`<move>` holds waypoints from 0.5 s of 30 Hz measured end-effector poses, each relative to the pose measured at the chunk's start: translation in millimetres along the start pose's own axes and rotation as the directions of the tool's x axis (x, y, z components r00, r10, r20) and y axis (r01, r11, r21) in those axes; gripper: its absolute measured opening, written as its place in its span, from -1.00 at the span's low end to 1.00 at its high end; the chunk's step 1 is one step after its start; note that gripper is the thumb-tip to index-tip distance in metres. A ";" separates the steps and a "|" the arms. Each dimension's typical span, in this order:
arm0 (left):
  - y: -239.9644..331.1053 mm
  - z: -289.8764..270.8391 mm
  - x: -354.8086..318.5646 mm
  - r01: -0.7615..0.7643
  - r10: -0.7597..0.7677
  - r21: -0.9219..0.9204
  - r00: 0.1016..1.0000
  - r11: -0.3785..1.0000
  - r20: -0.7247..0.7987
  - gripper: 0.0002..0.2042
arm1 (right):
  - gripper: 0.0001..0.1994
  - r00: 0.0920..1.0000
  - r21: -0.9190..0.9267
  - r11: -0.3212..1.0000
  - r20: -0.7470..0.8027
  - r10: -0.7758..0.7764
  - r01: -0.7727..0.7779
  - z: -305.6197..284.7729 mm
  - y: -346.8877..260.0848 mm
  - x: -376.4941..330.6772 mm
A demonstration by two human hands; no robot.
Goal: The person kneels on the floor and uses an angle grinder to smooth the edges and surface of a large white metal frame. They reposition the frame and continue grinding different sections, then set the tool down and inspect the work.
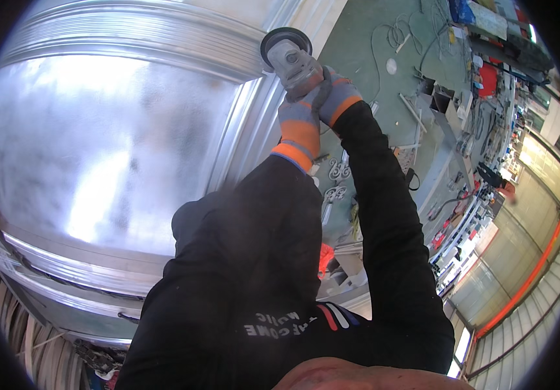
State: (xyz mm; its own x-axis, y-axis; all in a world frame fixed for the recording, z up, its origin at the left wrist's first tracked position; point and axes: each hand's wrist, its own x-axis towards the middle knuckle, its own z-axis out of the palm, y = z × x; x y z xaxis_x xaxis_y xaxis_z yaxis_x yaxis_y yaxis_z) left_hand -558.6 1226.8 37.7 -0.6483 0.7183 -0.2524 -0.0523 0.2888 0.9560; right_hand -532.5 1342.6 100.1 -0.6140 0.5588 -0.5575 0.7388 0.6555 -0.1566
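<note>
Both my hands, in grey and orange work gloves, are closed round an angle grinder (295, 64). My left hand (298, 123) grips it from the near left side. My right hand (339, 96) wraps it from the right, beside a dark strip that may be its cord or handle. The grinder's round dark disc (286, 38) lies over the edge of a large silvery metal panel (111, 149). Ribbed moulding (137, 40) runs across the panel up to the disc. Whether the disc touches the metal, I cannot tell.
On the green floor (358, 39) lie a coiled cable (393, 34), metal strips (413, 112) and scrolled metal ornaments (339, 170). Tools and material crowd a long bench area (475, 175) on the right. Stacked long strips (33, 331) stand at the lower left.
</note>
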 end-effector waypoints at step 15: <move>20.1 -16.4 0.4 0.081 -0.083 0.042 0.996 0.996 0.045 -0.59 | -0.52 1.000 0.079 0.997 0.022 0.008 -0.010 -10.1 -12.8 -1.1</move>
State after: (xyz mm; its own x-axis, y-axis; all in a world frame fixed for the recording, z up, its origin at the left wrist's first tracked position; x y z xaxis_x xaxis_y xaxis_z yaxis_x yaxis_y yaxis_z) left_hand -572.4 1222.6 59.2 -0.6068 0.7196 -0.3376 -0.0725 0.3729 0.9250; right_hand -544.1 1338.8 111.0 -0.6016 0.5532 -0.5762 0.7645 0.6078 -0.2146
